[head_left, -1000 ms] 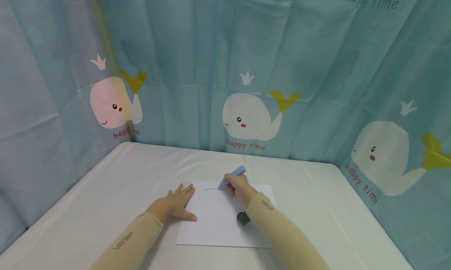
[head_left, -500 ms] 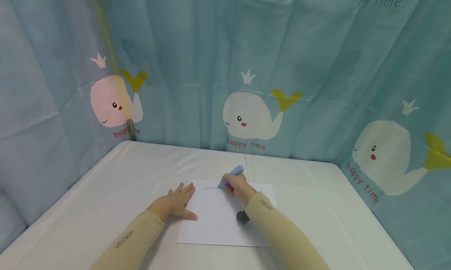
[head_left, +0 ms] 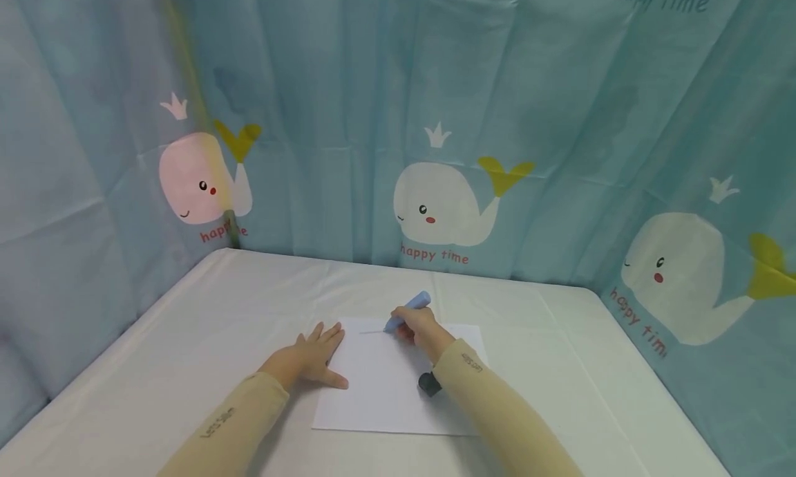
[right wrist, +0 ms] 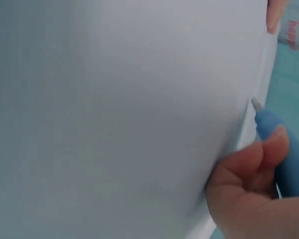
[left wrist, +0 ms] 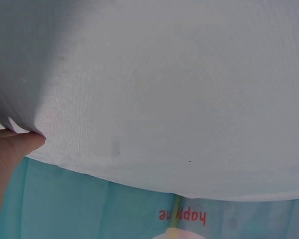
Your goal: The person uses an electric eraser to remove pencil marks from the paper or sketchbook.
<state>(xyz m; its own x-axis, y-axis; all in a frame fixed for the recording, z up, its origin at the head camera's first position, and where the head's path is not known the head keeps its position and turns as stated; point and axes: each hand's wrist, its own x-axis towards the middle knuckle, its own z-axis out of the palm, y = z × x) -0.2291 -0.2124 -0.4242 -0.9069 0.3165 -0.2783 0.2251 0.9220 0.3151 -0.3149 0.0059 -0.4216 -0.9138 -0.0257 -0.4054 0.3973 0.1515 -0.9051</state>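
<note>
A white sheet of paper [head_left: 388, 387] lies flat near the middle of the table, closer to its front edge, bearing a faint line near its far edge. A light blue pen [head_left: 407, 310] stands tilted, tip touching the paper at that line.

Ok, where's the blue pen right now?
In the head view the blue pen is gripped in the right hand, its tip on the far edge of the white paper, right of the flat left hand.
</note>
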